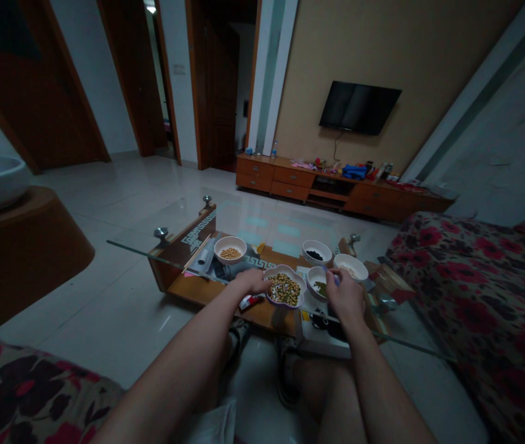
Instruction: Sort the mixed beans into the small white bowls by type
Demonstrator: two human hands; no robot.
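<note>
My left hand (253, 282) grips the left rim of a flower-shaped bowl (285, 303) with a purplish edge. Mixed yellow, green and pale beans (285, 288) fill it. My right hand (346, 295) is closed over the right side of a white bowl (312, 290) that holds some green beans (320, 288). A small purple-blue object (336, 280) shows at its fingertips; most of it is hidden, so its kind is unclear. Around these stand a white bowl of tan beans (230, 253), one of black beans (314, 254), and one with pale contents (350, 269).
The bowls stand on a glass-topped table (133, 245) with a wooden lower shelf (188, 293). Chopsticks (196, 254) lie at its left. A flowered sofa (466, 271) is at the right. Farther back are a TV cabinet (290, 179) and a television (359, 108).
</note>
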